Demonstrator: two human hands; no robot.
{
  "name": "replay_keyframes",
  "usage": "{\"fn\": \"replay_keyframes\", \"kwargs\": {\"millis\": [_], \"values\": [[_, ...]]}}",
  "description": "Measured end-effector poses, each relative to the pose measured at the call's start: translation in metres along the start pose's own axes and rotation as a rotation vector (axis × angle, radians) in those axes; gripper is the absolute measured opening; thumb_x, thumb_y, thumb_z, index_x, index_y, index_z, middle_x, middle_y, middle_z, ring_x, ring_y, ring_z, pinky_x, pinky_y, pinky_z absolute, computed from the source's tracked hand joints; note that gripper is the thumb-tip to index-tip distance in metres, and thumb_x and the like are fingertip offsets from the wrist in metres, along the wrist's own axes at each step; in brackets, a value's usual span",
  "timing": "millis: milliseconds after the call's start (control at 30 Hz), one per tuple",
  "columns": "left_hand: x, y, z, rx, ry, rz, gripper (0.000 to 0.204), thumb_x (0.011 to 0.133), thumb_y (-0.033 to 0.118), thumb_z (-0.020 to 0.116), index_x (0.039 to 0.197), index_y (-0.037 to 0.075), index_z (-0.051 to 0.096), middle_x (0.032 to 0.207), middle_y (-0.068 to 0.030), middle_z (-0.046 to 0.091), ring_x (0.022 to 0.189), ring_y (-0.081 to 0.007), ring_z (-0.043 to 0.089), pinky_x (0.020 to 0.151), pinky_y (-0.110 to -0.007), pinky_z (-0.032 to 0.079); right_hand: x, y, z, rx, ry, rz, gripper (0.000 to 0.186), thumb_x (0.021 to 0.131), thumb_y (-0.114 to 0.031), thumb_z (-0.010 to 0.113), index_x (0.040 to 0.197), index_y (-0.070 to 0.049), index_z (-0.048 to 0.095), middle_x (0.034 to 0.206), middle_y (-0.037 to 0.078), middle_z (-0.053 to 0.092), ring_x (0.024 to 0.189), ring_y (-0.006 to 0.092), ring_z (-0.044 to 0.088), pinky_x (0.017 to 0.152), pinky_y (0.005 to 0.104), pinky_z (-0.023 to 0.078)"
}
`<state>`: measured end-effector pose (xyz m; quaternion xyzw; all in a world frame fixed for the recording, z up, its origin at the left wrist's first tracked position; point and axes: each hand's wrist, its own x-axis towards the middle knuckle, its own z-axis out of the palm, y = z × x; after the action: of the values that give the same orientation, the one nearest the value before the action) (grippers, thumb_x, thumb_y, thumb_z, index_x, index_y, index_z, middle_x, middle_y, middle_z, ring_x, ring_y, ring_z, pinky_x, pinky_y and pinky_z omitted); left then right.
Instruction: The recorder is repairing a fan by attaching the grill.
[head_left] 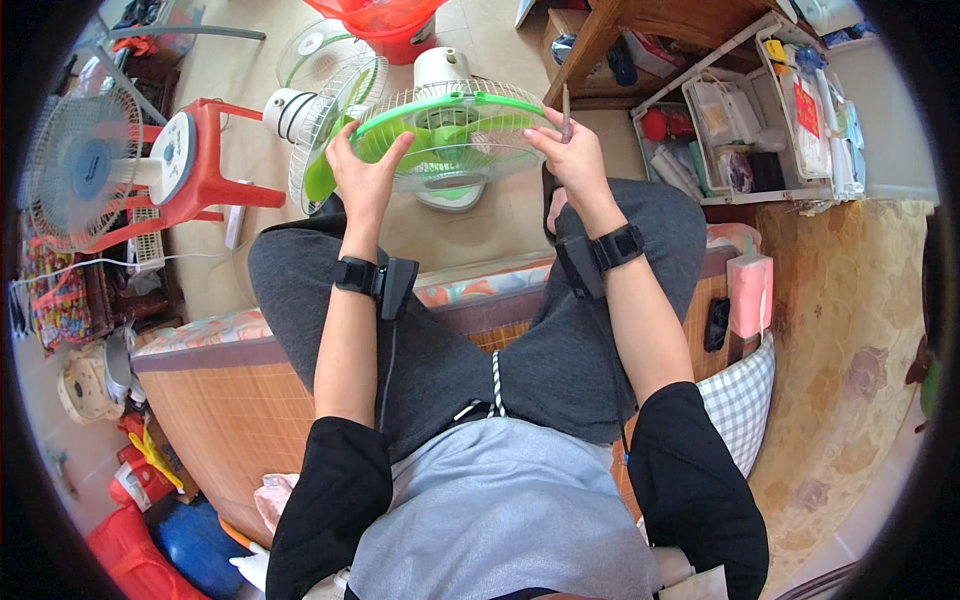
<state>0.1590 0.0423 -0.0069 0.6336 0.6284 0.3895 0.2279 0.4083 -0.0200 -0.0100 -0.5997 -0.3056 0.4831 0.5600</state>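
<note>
Left hand (365,175) half-open, fingers at the green rim ring (485,99), thumb apart; right hand (577,165) grasping a screwdriver (566,125), tip pointing far, fingertips by the ring's right side. Green-bladed fan (445,138) sits between the hands, face toward the near side, motor housing (440,65) far, ring's long axis left-right. Looks part-done: ring seems seated, can't tell if fastened; second fan (288,113) just left has exposed blades (319,180), a loose guard (312,44) lying farther off, so that one looks unfinished.
</note>
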Motion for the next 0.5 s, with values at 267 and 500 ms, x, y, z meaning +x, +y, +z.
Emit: {"fn": "replay_keyframes", "kwargs": {"millis": [267, 500], "values": [[0.006, 0.002, 0.001, -0.049, -0.016, 0.048, 0.074, 0.067, 0.041, 0.077, 0.118, -0.005, 0.047, 0.118, -0.0207, 0.045, 0.113, -0.0323, 0.043, 0.095, -0.039, 0.035, -0.009, -0.017, -0.01, 0.051, -0.036, 0.001, 0.063, 0.077, -0.006, 0.069, 0.127, 0.013, 0.036, 0.1, 0.014, 0.062, 0.088, 0.0131, 0.059, 0.081, 0.0226, 0.046], [0.007, -0.002, 0.015, -0.084, 0.036, 0.065, 0.078, 0.069, 0.04, 0.076, 0.122, -0.006, 0.041, 0.119, -0.0222, 0.044, 0.114, -0.0336, 0.042, 0.097, -0.039, 0.034, 0.01, 0.0, -0.009, 0.033, -0.05, -0.093, 0.063, 0.077, -0.009, 0.069, 0.128, 0.011, 0.038, 0.105, 0.012, 0.062, 0.095, 0.0126, 0.057, 0.084, 0.0247, 0.044]]}}
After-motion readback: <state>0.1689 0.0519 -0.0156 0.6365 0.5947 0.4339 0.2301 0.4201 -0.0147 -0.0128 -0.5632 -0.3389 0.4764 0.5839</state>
